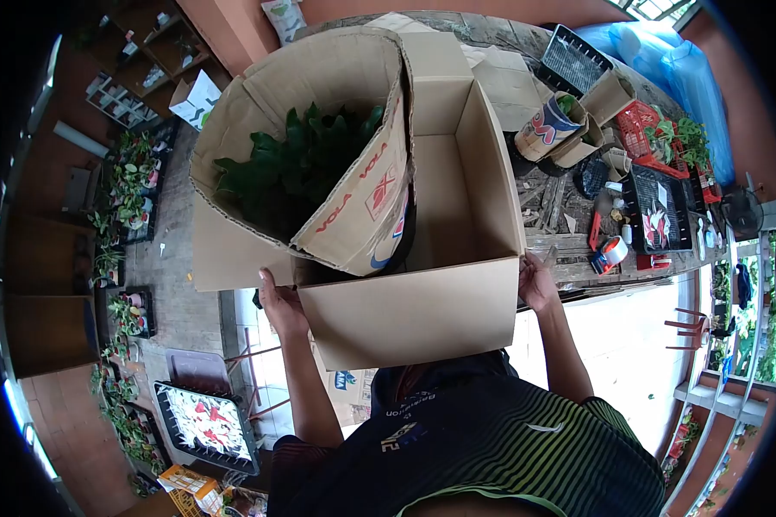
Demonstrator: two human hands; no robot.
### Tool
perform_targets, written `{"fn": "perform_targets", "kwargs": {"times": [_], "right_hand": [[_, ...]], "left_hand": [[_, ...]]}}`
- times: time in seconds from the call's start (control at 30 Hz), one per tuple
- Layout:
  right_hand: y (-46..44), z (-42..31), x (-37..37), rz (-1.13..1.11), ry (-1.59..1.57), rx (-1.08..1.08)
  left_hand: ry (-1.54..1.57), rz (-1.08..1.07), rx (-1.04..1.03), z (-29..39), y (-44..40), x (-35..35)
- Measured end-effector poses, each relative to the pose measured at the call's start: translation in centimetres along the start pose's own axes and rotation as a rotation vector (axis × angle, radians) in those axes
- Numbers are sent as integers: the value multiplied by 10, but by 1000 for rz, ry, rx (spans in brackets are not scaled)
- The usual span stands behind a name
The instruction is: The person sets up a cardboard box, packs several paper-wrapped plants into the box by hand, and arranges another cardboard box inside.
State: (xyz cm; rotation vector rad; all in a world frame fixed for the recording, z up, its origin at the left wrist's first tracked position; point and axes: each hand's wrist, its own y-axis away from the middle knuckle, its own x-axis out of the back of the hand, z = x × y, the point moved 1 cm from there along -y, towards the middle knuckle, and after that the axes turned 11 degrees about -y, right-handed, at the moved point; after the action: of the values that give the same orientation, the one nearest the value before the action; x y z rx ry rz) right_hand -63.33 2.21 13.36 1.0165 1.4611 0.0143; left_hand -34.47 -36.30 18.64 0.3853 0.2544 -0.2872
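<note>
An open cardboard box (409, 312) stands right in front of me at the table's near side. Inside its left part is a potted plant with dark green lobed leaves (297, 159), wrapped in a tall cardboard collar (353, 211) printed with red lettering. The collar rises well above the box's rim and hides most of the pot. With the thumb on top, my left hand (283, 308) grips the box at its near left corner, by the side flap. My right hand (536, 284) holds the near right corner, its fingers partly hidden behind the box.
On the wooden table (560, 228) at right are smaller cardboard-wrapped pots (547, 129), a red basket (642, 129), a black tray (655, 211) and a tape dispenser (610, 252). Blue plastic wrap (677, 65) lies behind. Potted plants (134, 189) line the left side.
</note>
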Motion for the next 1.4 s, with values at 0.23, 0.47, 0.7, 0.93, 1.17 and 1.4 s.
{"fn": "perform_targets", "kwargs": {"times": [0.23,0.47,0.7,0.93,1.17,1.4], "right_hand": [[15,28,-2,66,62,65],[38,30,-36,75,150,214],[48,48,-43,77,92,246],[65,48,-64,48,217,524],[67,46,-57,12,255,518],[74,45,-65,40,313,611]], "left_hand": [[-173,-23,-25,11,-15,22],[-121,47,-132,6,-25,28],[-114,-25,-195,22,-31,36],[-175,69,-177,17,-31,39],[-161,115,-122,21,-25,34],[-185,37,-178,31,-14,20]]}}
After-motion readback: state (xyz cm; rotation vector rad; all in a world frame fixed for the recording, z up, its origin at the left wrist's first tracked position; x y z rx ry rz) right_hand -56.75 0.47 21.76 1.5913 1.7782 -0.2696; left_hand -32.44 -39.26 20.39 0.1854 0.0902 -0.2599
